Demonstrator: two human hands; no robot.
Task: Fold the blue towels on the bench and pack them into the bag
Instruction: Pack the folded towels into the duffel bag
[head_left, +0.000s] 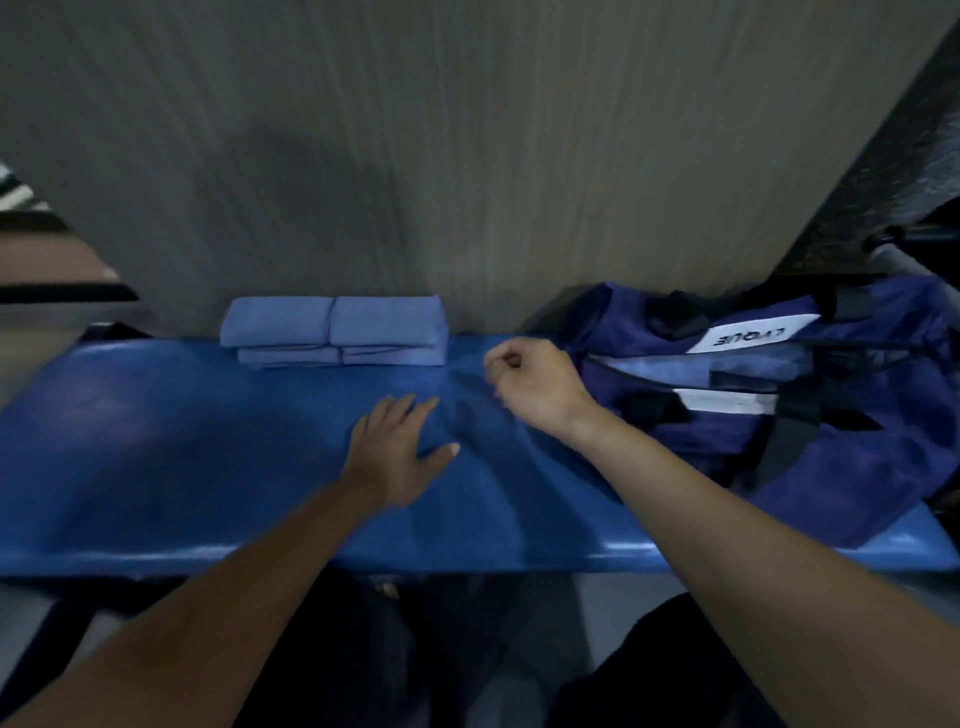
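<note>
Blue bench (156, 441) against grey wall: folded towels (335, 332) stacked at 11 o'clock, long axis left-right along wall. Bag (779, 395) at 3 o'clock, unzipped. Left hand (395, 452) flat, fingers spread on bench. Right hand (535, 384) clenched, holding nothing visible.

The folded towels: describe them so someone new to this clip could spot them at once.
Start from the long blue bench against the grey wall. At its back edge, left of centre, sits the stack of folded towels, two piles side by side. They are a paler, matte blue than the glossy bench, and lie well left of the dark blue bag at the right end.
</note>
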